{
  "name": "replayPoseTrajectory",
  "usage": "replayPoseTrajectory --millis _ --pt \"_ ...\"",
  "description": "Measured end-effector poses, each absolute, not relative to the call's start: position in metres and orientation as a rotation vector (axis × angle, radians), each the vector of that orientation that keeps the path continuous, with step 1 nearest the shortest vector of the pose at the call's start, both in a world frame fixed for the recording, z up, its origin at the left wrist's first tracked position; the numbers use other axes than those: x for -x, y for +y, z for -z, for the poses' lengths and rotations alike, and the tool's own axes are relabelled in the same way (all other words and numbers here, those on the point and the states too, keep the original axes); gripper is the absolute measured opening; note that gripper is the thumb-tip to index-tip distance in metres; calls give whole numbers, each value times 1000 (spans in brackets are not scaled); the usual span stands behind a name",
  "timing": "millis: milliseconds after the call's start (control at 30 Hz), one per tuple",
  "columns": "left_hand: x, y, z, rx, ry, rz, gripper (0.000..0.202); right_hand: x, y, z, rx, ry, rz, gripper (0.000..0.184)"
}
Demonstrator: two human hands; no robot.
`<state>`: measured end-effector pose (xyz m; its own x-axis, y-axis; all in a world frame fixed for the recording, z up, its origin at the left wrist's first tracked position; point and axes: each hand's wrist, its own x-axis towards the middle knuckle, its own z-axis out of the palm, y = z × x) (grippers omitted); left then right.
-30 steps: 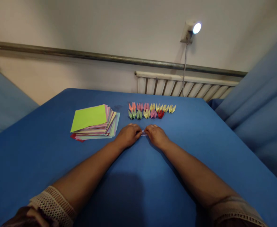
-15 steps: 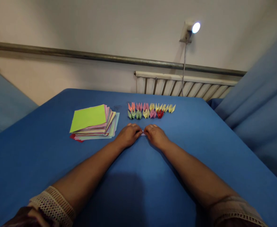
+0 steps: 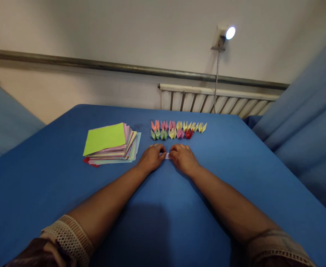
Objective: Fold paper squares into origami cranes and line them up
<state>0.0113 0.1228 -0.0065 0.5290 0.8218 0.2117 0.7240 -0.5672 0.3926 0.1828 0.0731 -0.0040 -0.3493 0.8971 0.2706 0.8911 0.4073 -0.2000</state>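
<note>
My left hand (image 3: 152, 157) and my right hand (image 3: 182, 157) rest side by side on the blue table (image 3: 235, 174), fingers curled down. Between the fingertips lies a small pale pink folded piece of paper (image 3: 167, 155), pinched by both hands; most of it is hidden under the fingers. Just beyond the hands stand two short rows of small folded paper shapes (image 3: 178, 129) in pink, yellow, green and red. Left of my left hand lies a stack of coloured paper sheets (image 3: 109, 143) with a lime green sheet on top.
A wall with a metal rail (image 3: 96, 65) and a radiator (image 3: 215, 102) stands behind the table. A small lit lamp (image 3: 226, 34) is fixed on the wall. Blue fabric (image 3: 307, 111) hangs at the right, and more blue surface (image 3: 4, 118) at the left.
Both hands have shifted slightly away from me toward the folded shapes, still closed on the small paper piece. Nothing else has moved.
</note>
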Motion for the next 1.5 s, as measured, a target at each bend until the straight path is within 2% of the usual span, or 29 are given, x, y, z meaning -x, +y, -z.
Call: replayPoseTrajectory --millis 367,700,833,1100,1333,1500 --pt "-5 120 0 -2599 1097 -472 12 -189 73 11 1724 -2154 -159 24" --pt "-8 118 -2 -2531 1197 -433 9 -190 76 8 1706 -2202 -210 21" --pt "-8 114 -5 -2473 1240 -373 21 -192 75 6 1643 -2240 -254 20" --pt "-11 108 -12 -2484 1241 -305 14 -188 73 9 1659 -2147 -238 33" --pt "-12 106 -7 -2504 1232 -374 14 -188 73 12 1599 -2174 -305 24" --pt "-10 108 -7 -2464 1240 -412 24 -187 75 15 1571 -2111 -370 18"
